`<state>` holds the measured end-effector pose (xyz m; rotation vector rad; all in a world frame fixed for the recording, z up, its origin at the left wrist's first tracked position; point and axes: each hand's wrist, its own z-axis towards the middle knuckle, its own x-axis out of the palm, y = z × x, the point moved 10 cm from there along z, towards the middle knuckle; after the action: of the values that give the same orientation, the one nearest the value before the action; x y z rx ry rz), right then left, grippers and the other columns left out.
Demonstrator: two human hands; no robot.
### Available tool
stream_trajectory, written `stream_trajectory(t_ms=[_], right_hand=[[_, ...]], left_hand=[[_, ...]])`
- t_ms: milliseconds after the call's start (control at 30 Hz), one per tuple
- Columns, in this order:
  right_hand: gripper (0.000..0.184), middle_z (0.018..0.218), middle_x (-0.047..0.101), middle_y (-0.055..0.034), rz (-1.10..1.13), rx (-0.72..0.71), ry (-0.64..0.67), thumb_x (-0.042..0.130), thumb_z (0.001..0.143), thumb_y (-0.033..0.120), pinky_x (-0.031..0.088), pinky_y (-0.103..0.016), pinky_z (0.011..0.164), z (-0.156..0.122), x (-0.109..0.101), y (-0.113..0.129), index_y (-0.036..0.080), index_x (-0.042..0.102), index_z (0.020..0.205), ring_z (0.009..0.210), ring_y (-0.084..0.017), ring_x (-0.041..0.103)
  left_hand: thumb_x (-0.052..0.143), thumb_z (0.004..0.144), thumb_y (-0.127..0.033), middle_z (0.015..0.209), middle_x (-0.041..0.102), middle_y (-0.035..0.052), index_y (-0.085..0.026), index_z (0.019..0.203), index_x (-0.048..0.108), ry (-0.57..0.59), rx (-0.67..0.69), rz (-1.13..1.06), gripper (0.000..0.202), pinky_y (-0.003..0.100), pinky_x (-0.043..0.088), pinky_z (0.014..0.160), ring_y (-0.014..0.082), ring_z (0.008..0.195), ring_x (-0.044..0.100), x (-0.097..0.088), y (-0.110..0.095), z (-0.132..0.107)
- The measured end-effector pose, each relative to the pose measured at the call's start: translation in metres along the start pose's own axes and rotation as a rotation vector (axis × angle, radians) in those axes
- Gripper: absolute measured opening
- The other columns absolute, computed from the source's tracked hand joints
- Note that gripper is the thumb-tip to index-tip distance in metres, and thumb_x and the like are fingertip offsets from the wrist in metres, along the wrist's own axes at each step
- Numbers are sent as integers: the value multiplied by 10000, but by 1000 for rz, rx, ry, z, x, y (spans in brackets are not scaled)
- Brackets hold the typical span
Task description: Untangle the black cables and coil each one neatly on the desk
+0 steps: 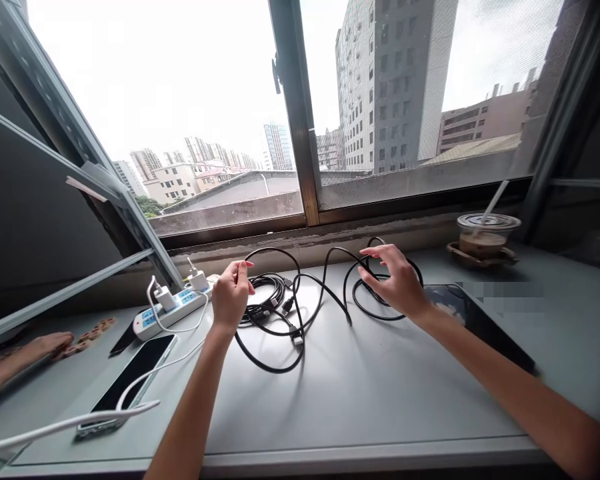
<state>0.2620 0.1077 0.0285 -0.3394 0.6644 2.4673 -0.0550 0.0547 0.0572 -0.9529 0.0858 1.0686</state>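
Observation:
My left hand [231, 293] is closed in a pinch on a black cable [274, 371], which loops loosely across the grey desk. My right hand [393, 280] hovers by the cable's right-hand loops, thumb and fingers apart, with a strand passing near the fingertips. Beneath and between the hands lies a tangle of black cables [283, 290] with several plugs. One dark connector [296, 335] rests on the desk inside a loop. What lies inside the left fist is mostly hidden.
Left of me are a white power strip [177, 312] with chargers, a phone [133, 377] and a white cable [145, 379]. Another person's hand [47, 345] touches brown pieces [94, 333]. At right are a flat dark panel [485, 327] and a drink cup [486, 239].

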Motion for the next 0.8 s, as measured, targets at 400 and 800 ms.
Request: stream_trajectory(t_ms=[400,800], right_hand=[[361,1105,574,-114,-208,-7,-62,363,922,397,385,-449,960,3,-8,-26,192,660,912,1216,-287,440],[376,834,604,-61,356,311,-250,382,872,482,522,-265,501,58,-36,-58,172,564,982,697,-161,622]], left_hand=[[429,897,-357,1041,624,52,-223,1078,554,243,512,220,257,372,421,873,203,994,570,14,-50,-48],[513,861,-272,832,635,40,-190,714,568,251,947,447,177,282,479,636,173,740,595,-1,-22,-141]])
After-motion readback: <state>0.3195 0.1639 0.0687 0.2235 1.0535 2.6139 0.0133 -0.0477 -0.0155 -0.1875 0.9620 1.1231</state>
